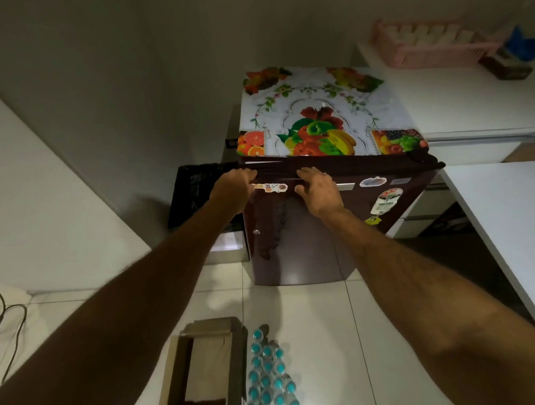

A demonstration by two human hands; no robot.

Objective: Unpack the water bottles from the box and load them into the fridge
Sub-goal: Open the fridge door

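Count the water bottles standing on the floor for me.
17, going by teal caps: the water bottles stand clustered on the floor just right of the empty cardboard box, in front of the fridge. Caps crowd together, so one may be hidden.

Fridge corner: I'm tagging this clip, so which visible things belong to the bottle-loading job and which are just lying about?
Job:
fridge
cardboard box
water bottles
left hand
right hand

Lying about:
pink basket
black bin
fruit-print cover
cable
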